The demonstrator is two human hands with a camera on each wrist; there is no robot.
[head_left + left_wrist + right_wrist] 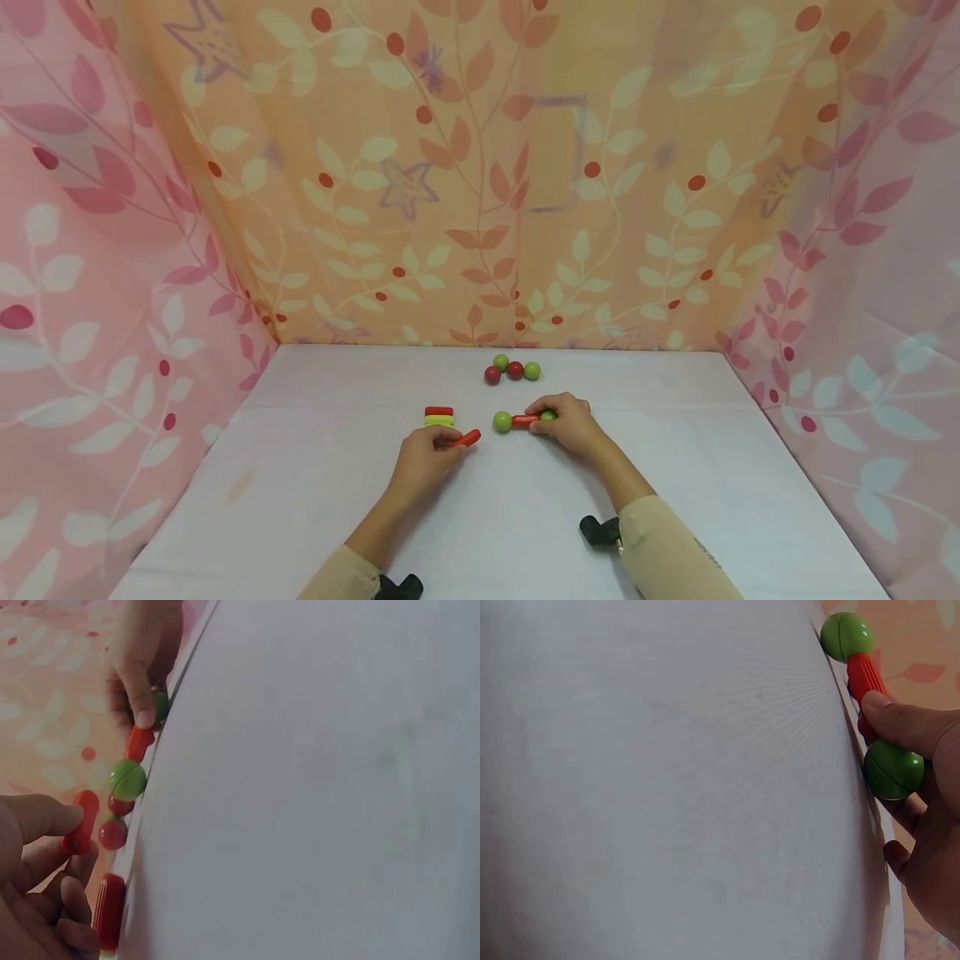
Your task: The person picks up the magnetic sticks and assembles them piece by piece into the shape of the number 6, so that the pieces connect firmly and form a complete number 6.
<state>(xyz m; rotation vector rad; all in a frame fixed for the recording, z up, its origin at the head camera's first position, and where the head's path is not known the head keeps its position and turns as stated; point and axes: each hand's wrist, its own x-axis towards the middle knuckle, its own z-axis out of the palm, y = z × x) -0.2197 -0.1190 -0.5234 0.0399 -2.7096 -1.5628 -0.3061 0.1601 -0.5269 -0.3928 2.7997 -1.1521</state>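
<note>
1. The left hand (418, 463) is nearly closed, its thumb and fingers pinching the loose red rod (470, 438) at one end; its other fingers curl beneath. The rod's free end tilts up and away, toward the right hand's side.
2. The right hand (572, 423) pinches the middle red rod (523, 421) between thumb and fingers, toward its right end.
3. That rod lies between two green balls, touching both: the left green ball (502, 422) shows whole in the head view, while the right green ball (550, 415) is partly hidden by the fingers.
4. Just beyond the left hand lies a small stack of rods (438, 412), red and yellow-green, side by side.
5. Farther back, two red balls (515, 370) and two more green balls (532, 370) sit grouped near the far edge of the white table (315, 450).
6. Patterned cloth (480, 167) rises behind the table and along both sides.
</note>
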